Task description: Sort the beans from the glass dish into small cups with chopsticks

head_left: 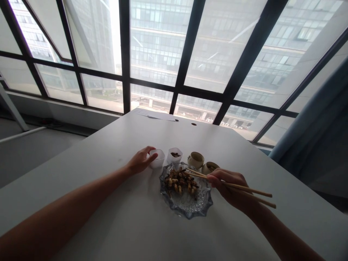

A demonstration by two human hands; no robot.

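Note:
My left hand grips the near-left rim of a small white plastic cup, thumb at the rim. A pair of wooden chopsticks is held in my right hand, their tips over the far side of a scalloped glass dish. In that dish lies a heap of peanuts and darker pieces. Whether the tips pinch a piece is too small to tell. A second white cup with dark bits stands beside the first. Two small tan cups stand behind the dish, near my right hand.
The white table extends to the windows. Papers lie at its far edge near two dark holes in the tabletop. A blue-grey curtain hangs at the right. A white metal frame stands at the far left.

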